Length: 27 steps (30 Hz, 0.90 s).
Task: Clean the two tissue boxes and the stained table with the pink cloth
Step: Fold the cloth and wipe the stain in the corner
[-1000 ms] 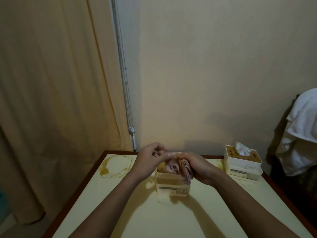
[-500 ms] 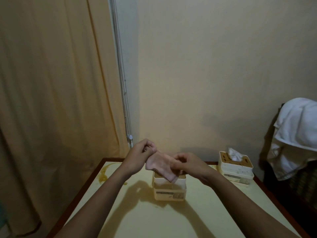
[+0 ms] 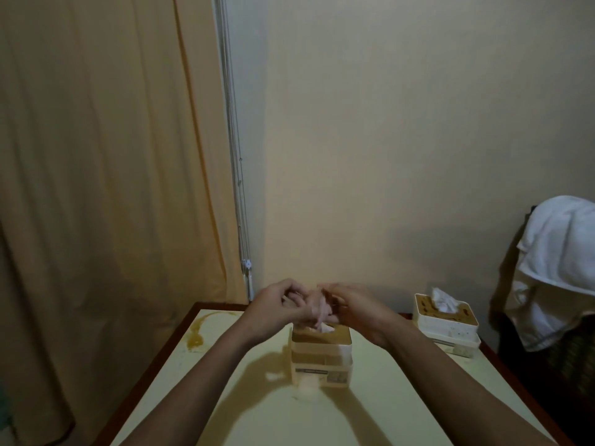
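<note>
Since half a second ago the hands have closed in on each other. The pink cloth (image 3: 317, 309) was pulled out as a flat sheet between them then and is now bunched into a narrow wad. Left hand (image 3: 277, 309) and right hand (image 3: 357, 309) nearly meet, both with fingers curled in, pinching the wad from either side. Motion blur, so single fingertips are hard to separate.

The cloth sits between the two sets of fingers, directly above the near tissue box (image 3: 320, 355). Its lower end hangs down to the box top, by the white tissue (image 3: 327, 328) poking from the slot; touching or not, cannot tell. The box has not shifted on the table.

Near tissue box: cream body, tan lid, dark label strip low on the front face, writing too small to read. A small picture patch right of the strip is also unreadable.

Behind and right of that box, well apart, stands the far tissue box (image 3: 446, 323). Same type, white tissue sticking up, dark specks on lid and front. Left of the near box, toward the far left corner, a brownish-yellow stain (image 3: 196, 333) lies on the pale table (image 3: 402, 397), which has a dark red edge. The stain looks as before.

Further right than the far box, a white towel (image 3: 560, 272) is draped over something dark. Behind and left of the near box are a beige curtain (image 3: 96, 188) and blind cords (image 3: 240, 188) running down the wall.
</note>
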Each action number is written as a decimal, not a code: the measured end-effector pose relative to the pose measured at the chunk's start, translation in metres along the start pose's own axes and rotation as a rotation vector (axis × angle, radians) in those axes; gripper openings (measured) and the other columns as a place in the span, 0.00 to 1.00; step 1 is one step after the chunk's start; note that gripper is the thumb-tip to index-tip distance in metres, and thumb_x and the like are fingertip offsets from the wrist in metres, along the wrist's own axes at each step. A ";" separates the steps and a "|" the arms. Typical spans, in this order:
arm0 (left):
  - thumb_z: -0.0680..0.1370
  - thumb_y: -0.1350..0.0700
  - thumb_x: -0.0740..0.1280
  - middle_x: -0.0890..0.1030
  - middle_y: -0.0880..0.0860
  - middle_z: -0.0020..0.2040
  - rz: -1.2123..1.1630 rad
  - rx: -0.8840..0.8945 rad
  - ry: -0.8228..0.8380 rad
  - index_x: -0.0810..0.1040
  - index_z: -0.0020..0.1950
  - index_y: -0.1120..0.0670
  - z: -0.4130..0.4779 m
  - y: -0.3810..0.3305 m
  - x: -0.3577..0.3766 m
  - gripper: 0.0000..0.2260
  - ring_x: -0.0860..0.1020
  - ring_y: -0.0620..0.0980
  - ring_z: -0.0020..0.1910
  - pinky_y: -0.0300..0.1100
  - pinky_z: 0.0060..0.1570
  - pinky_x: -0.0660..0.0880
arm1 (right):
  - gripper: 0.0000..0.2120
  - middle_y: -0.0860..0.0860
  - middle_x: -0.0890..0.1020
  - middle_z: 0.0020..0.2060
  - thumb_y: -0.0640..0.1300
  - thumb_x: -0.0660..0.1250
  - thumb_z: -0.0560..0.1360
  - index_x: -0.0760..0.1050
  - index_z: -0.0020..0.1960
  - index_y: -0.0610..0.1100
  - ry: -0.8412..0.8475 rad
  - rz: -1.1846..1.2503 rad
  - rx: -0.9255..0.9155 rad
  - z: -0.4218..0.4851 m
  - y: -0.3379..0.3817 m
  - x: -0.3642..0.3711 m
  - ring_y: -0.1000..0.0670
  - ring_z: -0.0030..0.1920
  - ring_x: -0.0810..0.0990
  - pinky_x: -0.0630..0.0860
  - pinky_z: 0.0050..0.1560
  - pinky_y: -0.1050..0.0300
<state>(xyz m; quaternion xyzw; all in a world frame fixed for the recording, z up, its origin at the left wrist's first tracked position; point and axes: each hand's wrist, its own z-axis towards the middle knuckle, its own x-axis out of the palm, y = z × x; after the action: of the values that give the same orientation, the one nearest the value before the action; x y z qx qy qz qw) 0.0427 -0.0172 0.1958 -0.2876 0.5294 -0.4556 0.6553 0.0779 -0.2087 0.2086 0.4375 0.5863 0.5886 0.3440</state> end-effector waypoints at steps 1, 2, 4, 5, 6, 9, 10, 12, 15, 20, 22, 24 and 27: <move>0.67 0.51 0.80 0.82 0.53 0.45 0.005 -0.001 0.012 0.79 0.53 0.51 -0.001 0.001 0.000 0.18 0.79 0.45 0.39 0.43 0.43 0.78 | 0.12 0.40 0.83 0.43 0.40 0.61 0.83 0.81 0.51 0.34 0.019 0.012 -0.005 0.000 -0.001 0.001 0.46 0.45 0.83 0.83 0.52 0.51; 0.64 0.52 0.81 0.82 0.53 0.46 0.027 0.001 0.027 0.78 0.54 0.50 -0.003 0.002 0.000 0.22 0.80 0.45 0.40 0.41 0.43 0.78 | 0.13 0.42 0.84 0.41 0.40 0.60 0.83 0.81 0.49 0.36 0.031 0.019 -0.007 0.000 -0.002 0.002 0.47 0.44 0.84 0.83 0.52 0.53; 0.61 0.53 0.83 0.82 0.52 0.49 0.093 0.011 0.045 0.77 0.57 0.49 -0.004 0.005 0.001 0.28 0.81 0.48 0.45 0.42 0.44 0.80 | 0.13 0.43 0.86 0.41 0.38 0.59 0.83 0.82 0.48 0.36 0.035 0.042 0.000 0.001 -0.006 0.003 0.49 0.44 0.86 0.83 0.50 0.56; 0.60 0.53 0.83 0.81 0.52 0.49 0.122 0.027 0.048 0.77 0.58 0.49 -0.005 0.008 0.001 0.29 0.80 0.50 0.46 0.44 0.46 0.80 | 0.13 0.41 0.86 0.42 0.37 0.59 0.83 0.81 0.49 0.34 0.033 0.063 0.004 0.001 -0.007 0.003 0.48 0.45 0.86 0.83 0.52 0.55; 0.61 0.54 0.83 0.81 0.52 0.49 0.131 0.049 0.050 0.77 0.58 0.49 -0.004 0.010 0.002 0.28 0.80 0.51 0.47 0.46 0.48 0.80 | 0.12 0.39 0.85 0.45 0.36 0.60 0.82 0.81 0.51 0.32 0.028 0.076 0.004 0.003 -0.009 0.003 0.46 0.47 0.85 0.83 0.55 0.54; 0.70 0.59 0.78 0.83 0.54 0.47 0.065 0.103 0.046 0.80 0.57 0.51 -0.003 0.017 -0.001 0.17 0.82 0.54 0.46 0.49 0.49 0.80 | 0.10 0.38 0.84 0.45 0.36 0.65 0.81 0.80 0.54 0.29 0.012 0.049 -0.025 0.002 -0.012 0.002 0.47 0.46 0.85 0.83 0.49 0.59; 0.73 0.60 0.75 0.84 0.53 0.46 0.056 0.117 0.043 0.82 0.56 0.52 -0.003 0.016 -0.002 0.13 0.82 0.52 0.46 0.46 0.48 0.79 | 0.09 0.39 0.85 0.45 0.35 0.67 0.79 0.81 0.54 0.29 0.008 0.022 -0.043 0.001 -0.014 0.001 0.48 0.46 0.85 0.82 0.47 0.60; 0.77 0.59 0.71 0.84 0.53 0.45 0.057 0.139 0.046 0.83 0.53 0.52 -0.003 0.013 -0.003 0.07 0.82 0.49 0.46 0.39 0.46 0.75 | 0.09 0.38 0.86 0.48 0.34 0.69 0.77 0.82 0.55 0.31 0.011 -0.031 -0.071 -0.001 -0.014 0.000 0.48 0.46 0.85 0.81 0.47 0.61; 0.78 0.57 0.69 0.83 0.57 0.45 0.006 0.114 0.070 0.83 0.50 0.54 -0.001 0.012 -0.005 0.04 0.81 0.52 0.45 0.41 0.47 0.73 | 0.11 0.39 0.86 0.50 0.32 0.70 0.75 0.82 0.57 0.33 -0.001 -0.062 -0.068 -0.002 -0.014 -0.001 0.48 0.45 0.84 0.81 0.46 0.60; 0.78 0.54 0.67 0.80 0.65 0.50 -0.133 0.023 0.022 0.80 0.52 0.56 0.008 0.019 -0.011 0.08 0.79 0.51 0.47 0.51 0.51 0.77 | 0.09 0.47 0.86 0.48 0.39 0.74 0.73 0.82 0.53 0.46 -0.103 -0.323 -0.078 0.001 -0.016 -0.005 0.49 0.46 0.83 0.80 0.48 0.54; 0.78 0.55 0.67 0.79 0.64 0.46 -0.115 -0.008 -0.026 0.80 0.52 0.56 0.012 0.022 -0.017 0.06 0.77 0.52 0.44 0.49 0.46 0.75 | 0.06 0.47 0.84 0.41 0.40 0.72 0.74 0.82 0.50 0.39 -0.147 -0.462 -0.116 0.006 -0.017 -0.011 0.52 0.41 0.80 0.77 0.40 0.59; 0.78 0.59 0.68 0.78 0.60 0.42 -0.133 -0.040 -0.054 0.79 0.52 0.59 0.015 0.027 -0.024 0.05 0.76 0.52 0.42 0.47 0.44 0.74 | 0.09 0.48 0.81 0.38 0.41 0.71 0.75 0.82 0.49 0.34 -0.175 -0.502 -0.140 0.012 -0.019 -0.018 0.53 0.37 0.77 0.74 0.36 0.63; 0.78 0.61 0.70 0.77 0.55 0.38 -0.128 -0.047 -0.027 0.79 0.52 0.61 0.016 0.032 -0.034 0.05 0.77 0.50 0.40 0.45 0.43 0.78 | 0.11 0.50 0.81 0.35 0.44 0.72 0.76 0.82 0.47 0.35 -0.159 -0.564 -0.164 0.019 -0.020 -0.020 0.55 0.36 0.76 0.73 0.35 0.63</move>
<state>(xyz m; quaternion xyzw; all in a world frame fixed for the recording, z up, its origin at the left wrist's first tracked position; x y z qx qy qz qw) 0.0668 0.0255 0.1875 -0.3424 0.5113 -0.4803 0.6250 0.1004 -0.2182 0.1849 0.2730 0.6063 0.4791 0.5730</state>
